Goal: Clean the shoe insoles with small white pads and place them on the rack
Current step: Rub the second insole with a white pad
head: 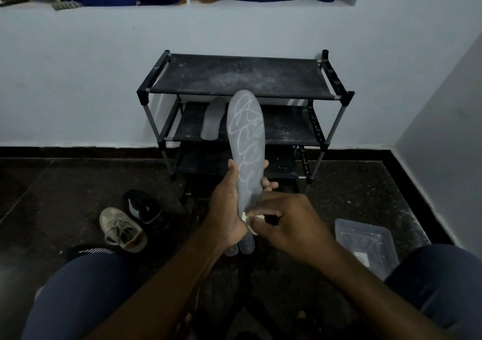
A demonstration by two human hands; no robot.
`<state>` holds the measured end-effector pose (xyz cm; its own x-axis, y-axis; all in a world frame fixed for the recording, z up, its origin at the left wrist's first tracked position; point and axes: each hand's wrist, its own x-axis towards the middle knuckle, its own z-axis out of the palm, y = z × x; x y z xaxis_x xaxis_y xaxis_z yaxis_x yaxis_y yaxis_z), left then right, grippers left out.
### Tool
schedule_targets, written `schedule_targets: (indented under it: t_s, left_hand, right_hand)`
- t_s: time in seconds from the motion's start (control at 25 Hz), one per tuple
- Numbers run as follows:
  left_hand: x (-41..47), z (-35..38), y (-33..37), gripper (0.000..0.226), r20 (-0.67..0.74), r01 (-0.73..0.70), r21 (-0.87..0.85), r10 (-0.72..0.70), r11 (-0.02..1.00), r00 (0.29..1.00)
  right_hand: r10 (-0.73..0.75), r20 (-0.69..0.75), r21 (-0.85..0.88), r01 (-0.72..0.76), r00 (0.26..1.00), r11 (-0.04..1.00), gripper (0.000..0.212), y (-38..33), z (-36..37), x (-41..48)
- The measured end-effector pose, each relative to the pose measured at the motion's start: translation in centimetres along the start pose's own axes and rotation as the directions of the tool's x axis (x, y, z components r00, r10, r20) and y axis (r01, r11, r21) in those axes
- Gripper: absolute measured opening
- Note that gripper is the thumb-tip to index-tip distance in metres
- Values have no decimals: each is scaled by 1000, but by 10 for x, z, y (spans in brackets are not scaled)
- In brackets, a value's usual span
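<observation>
Insole [246, 136] is standing nearly upright, its lower half held in the left hand [224, 204], thumb on one edge and fingers wrapping round behind. At its heel end, right against that palm, the right hand [284, 222] is pinching a small white pad [246, 218] between curled fingers and thumb.

White scribbled marks are running up the whole face above the grip, so most of the wiping is probably yet to come. The long toe end is sticking up unsupported; pressing hard up there is likely to bend or twist it out of the hold. The pad is tiny and could slip from the pinch.

Just below the hands, two more insoles [246, 245] are lying on the floor. Beyond the raised toe the rack [234, 76] is waiting, a second insole [212, 120] lying on its middle shelf. Its shelves are looking dusty, which risks dirtying a cleaned face. Left of the grip lie a beige shoe [122, 231] and a black shoe [143, 206]; to the right, a clear container [365, 243].
</observation>
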<state>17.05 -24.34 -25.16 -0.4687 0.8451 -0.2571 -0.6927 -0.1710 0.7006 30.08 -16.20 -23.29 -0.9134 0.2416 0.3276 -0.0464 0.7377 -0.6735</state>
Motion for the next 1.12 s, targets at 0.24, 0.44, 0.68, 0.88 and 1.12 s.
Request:
schedule_targets:
  t_s: [0.24,0.44,0.68,0.88,1.12]
  left_hand:
    - [-1,0,-3,75,45,-5,36,3,999,999]
    - [-1,5,1,76,33,5,5,-5,1000,999]
    - [-2,2,-1,76,21,-22,-18,22,1000,1000]
    - [-1,8,-2,72,-9,-12,109,13,994,1000]
    - [-3,5,2,75,31,-19,31,18,999,999]
  right_hand:
    - [37,-43,25,-35,998,999,10,5,-2,8]
    - [85,-82,50,-81,993,996,12,13,-7,2]
    - [39,-24,51,-38,999,998,10,0,0,-2]
    - [94,-105,68,-87,990,994,9,10,-8,8]
    - [105,-90,79,-98,990,992,8,12,-7,3]
